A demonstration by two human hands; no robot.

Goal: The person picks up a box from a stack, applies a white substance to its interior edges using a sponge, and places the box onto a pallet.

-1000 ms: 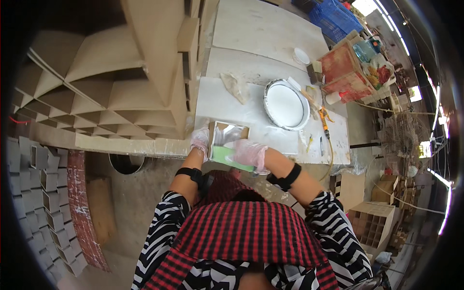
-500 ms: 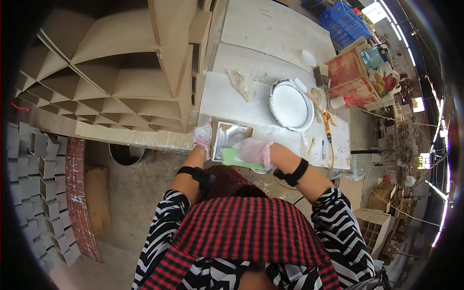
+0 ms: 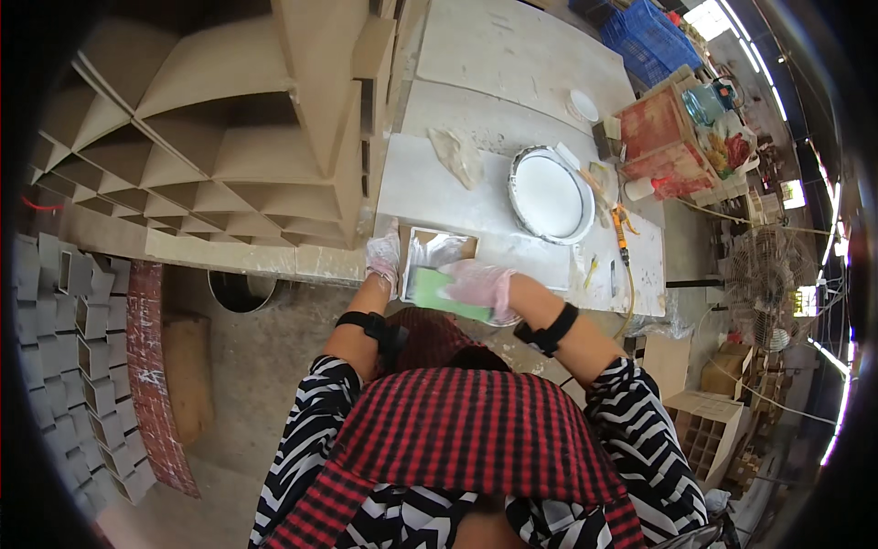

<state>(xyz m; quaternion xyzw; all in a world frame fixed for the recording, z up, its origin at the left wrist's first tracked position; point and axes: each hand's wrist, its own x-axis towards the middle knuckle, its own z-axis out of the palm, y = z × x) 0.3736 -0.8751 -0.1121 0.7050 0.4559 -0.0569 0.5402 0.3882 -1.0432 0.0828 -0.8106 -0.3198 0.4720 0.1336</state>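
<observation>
Quickly, largest first: you're at a pale, white-smeared table (image 3: 512, 55), with a big divided carton (image 3: 315, 82) at its left end. Grey boxes (image 3: 59, 366) are piled low on your left, past a red plank (image 3: 154, 366). Beyond the table's far right corner sits a blue crate (image 3: 645, 41); nearer, on the right, a worn red box (image 3: 654, 137).

On the tabletop, a round tub (image 3: 514, 192) of white stuff stands to the right of your work. Your small box (image 3: 437, 252), open-topped and smeared white inside, lies at the table's near edge, between your hands. Your gloved left hand (image 3: 384, 256) is against its left side; can't tell whether those fingers grip or just rest. Your gloved right hand (image 3: 482, 282) has its fingers closed on a flat green pad (image 3: 439, 289), which covers the box's near part.

Smaller bits: crumpled plastic (image 3: 455, 157) left of the tub, a white cup (image 3: 582, 105) farther back, a brush (image 3: 594, 189) just beside the tub's right rim, and an orange-yellow tool (image 3: 621, 233) with a hose, farther right.
</observation>
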